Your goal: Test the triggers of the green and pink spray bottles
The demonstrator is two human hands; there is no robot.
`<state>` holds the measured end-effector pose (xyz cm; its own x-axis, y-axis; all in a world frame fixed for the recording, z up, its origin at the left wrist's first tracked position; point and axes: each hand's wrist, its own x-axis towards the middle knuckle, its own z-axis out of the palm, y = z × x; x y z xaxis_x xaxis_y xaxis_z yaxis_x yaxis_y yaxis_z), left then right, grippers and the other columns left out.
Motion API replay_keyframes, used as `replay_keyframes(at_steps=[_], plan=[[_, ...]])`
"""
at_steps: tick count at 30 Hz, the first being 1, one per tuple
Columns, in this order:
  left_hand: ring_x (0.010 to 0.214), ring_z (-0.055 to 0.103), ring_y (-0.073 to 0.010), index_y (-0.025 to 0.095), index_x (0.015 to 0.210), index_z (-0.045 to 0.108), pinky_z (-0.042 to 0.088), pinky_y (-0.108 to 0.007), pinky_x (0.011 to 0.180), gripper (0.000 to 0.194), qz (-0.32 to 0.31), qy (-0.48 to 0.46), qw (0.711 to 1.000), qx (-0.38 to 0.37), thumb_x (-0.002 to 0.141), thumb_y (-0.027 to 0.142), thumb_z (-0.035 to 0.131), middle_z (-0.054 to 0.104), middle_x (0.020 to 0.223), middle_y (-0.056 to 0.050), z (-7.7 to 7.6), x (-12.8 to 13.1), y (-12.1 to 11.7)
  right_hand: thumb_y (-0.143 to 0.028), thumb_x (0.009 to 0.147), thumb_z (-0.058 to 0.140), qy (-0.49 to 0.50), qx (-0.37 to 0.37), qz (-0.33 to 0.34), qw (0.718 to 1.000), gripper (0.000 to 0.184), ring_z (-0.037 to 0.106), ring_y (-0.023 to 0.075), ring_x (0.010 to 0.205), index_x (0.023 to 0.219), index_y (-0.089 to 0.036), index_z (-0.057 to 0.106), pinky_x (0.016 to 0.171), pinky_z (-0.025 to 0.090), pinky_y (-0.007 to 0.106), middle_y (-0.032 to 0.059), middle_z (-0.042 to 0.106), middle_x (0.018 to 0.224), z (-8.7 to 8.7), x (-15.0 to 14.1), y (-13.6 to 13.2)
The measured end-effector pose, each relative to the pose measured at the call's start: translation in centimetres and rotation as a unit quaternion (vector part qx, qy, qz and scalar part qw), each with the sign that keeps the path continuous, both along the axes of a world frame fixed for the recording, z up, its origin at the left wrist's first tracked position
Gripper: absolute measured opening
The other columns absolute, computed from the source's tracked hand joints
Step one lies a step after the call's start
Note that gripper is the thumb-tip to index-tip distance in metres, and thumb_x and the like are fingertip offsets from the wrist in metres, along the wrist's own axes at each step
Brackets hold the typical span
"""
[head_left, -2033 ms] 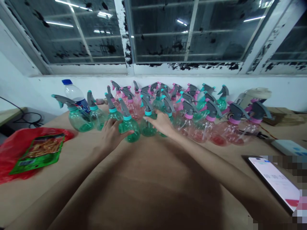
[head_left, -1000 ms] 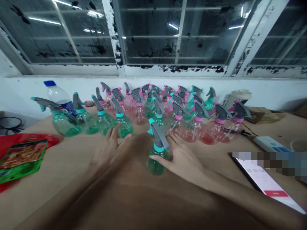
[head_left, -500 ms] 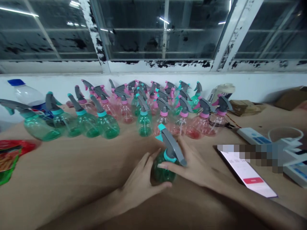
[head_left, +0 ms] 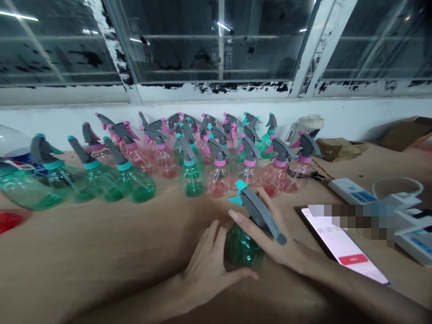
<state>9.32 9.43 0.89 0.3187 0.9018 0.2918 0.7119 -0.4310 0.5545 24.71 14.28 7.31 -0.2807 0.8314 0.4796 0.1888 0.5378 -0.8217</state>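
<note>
Head view, only feed: I'm seeing the green spray bottle (head_left: 245, 249) sitting lower centre, slightly right, between both hands. Right hand (head_left: 275, 252) is holding it by the neck: thumb crossing in front just under the grey sprayer head (head_left: 263, 213), fingers wrapping behind, collar being covered. Left hand (head_left: 207, 256) is cupping wide around the body's left side, thumb lying low near the base. How firmly it's pressing, I'm not able to tell. Base contact with the table (head_left: 118, 238), same.

Handling, my read: I'm expecting a light, thin-walled plastic body, giving a bit under squeeze, hardly fragile. Being round and glossy, it's likely sliding if pinched on the bulge alone, more so if wet. Fill level I'm not reading behind the fingers. The head is overhanging the neck, so I'm guessing slightly top-heavy.

Best hold: I'm favouring the neck below the collar, plus a palm cupping the body. I'd be avoiding the turquoise trigger (head_left: 235, 201); squeezing there is risking a spray.

Nearest neighbours: a pink bottle (head_left: 218, 182) is standing just above frame centre, the phone (head_left: 342, 245) is lying at right.
</note>
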Motion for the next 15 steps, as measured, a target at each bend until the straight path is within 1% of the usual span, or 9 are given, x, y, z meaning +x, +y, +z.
replay_keyframes(at_steps=[2, 4, 6, 8, 9, 11, 13, 15], plan=[[0.118, 0.044, -0.039, 0.019, 0.138, 0.029, 0.039, -0.058, 0.094, 0.097, -0.005, 0.015, 1.0, -0.004, 0.063, 0.075, 0.056, 0.046, 0.126, -0.018, 0.0, -0.5, 0.0, -0.031, 0.078, 0.06, 0.002, -0.014, 0.022, 1.0, 0.023, 0.053, 0.0137, 0.063, 0.097, -0.026, 0.047, 0.058, 0.045, 0.03, -0.0036, 0.053, 0.075, -0.2, 0.0, 0.2], [0.118, 0.043, -0.0386, 0.02, 0.138, 0.028, 0.04, -0.056, 0.093, 0.096, -0.026, 0.029, 0.999, -0.005, 0.064, 0.075, 0.056, 0.045, 0.128, -0.018, 0.3, -1.3, 0.1, -0.029, 0.079, 0.057, -0.006, -0.017, 0.04, 0.999, 0.022, 0.053, 0.0143, 0.062, 0.099, -0.026, 0.048, 0.058, 0.046, 0.03, -0.0038, 0.053, 0.072, -0.3, 0.0, 0.4], [0.118, 0.044, -0.0349, 0.023, 0.139, 0.026, 0.04, -0.052, 0.094, 0.088, -0.056, 0.037, 0.998, -0.001, 0.071, 0.069, 0.055, 0.045, 0.129, -0.015, 0.7, -2.4, 0.2, -0.027, 0.08, 0.055, -0.023, -0.009, 0.048, 0.999, 0.021, 0.056, 0.0155, 0.064, 0.1, -0.026, 0.049, 0.061, 0.047, 0.031, -0.0031, 0.055, 0.072, -0.1, 0.1, 0.4], [0.119, 0.044, -0.0298, 0.025, 0.14, 0.024, 0.039, -0.048, 0.097, 0.072, -0.073, 0.045, 0.996, 0.012, 0.082, 0.058, 0.052, 0.044, 0.13, -0.011, 0.9, -3.7, 0.6, -0.023, 0.08, 0.054, -0.038, 0.006, 0.049, 0.998, 0.022, 0.058, 0.0163, 0.069, 0.101, -0.026, 0.05, 0.066, 0.049, 0.032, -0.0012, 0.06, 0.077, 0.2, 0.3, 0.4], [0.12, 0.044, -0.0279, 0.026, 0.139, 0.026, 0.038, -0.046, 0.098, 0.063, -0.067, 0.054, 0.996, 0.022, 0.086, 0.052, 0.049, 0.044, 0.131, -0.01, 0.9, -4.4, 0.9, -0.022, 0.079, 0.054, -0.043, 0.015, 0.049, 0.998, 0.024, 0.06, 0.017, 0.073, 0.102, -0.025, 0.05, 0.069, 0.049, 0.032, 0.0004, 0.062, 0.083, 0.3, 0.3, 0.4], [0.12, 0.044, -0.0258, 0.025, 0.135, 0.033, 0.037, -0.046, 0.099, 0.048, -0.034, 0.08, 0.995, 0.047, 0.091, 0.04, 0.046, 0.046, 0.129, -0.009, 0.6, -5.5, 1.6, -0.022, 0.078, 0.055, -0.049, 0.041, 0.044, 0.997, 0.023, 0.062, 0.0174, 0.077, 0.1, -0.025, 0.051, 0.071, 0.05, 0.032, 0.0021, 0.064, 0.089, 0.7, 0.4, 0.3], [0.117, 0.046, -0.0251, 0.024, 0.127, 0.041, 0.038, -0.046, 0.097, 0.036, 0.003, 0.11, 0.991, 0.074, 0.092, 0.031, 0.045, 0.048, 0.126, -0.009, 0.2, -6.2, 2.3, -0.024, 0.078, 0.055, -0.055, 0.065, 0.037, 0.996, 0.018, 0.062, 0.0162, 0.074, 0.096, -0.024, 0.052, 0.068, 0.051, 0.03, 0.001, 0.063, 0.084, 1.1, 0.5, 0.2], [0.114, 0.048, -0.0257, 0.022, 0.122, 0.046, 0.04, -0.047, 0.094, 0.031, 0.029, 0.139, 0.985, 0.096, 0.091, 0.025, 0.046, 0.05, 0.123, -0.009, -0.3, -6.6, 2.8, -0.025, 0.079, 0.056, -0.059, 0.073, 0.038, 0.995, 0.013, 0.062, 0.0144, 0.068, 0.092, -0.024, 0.053, 0.063, 0.051, 0.027, -0.0007, 0.061, 0.078, 1.3, 0.6, 0.1]])
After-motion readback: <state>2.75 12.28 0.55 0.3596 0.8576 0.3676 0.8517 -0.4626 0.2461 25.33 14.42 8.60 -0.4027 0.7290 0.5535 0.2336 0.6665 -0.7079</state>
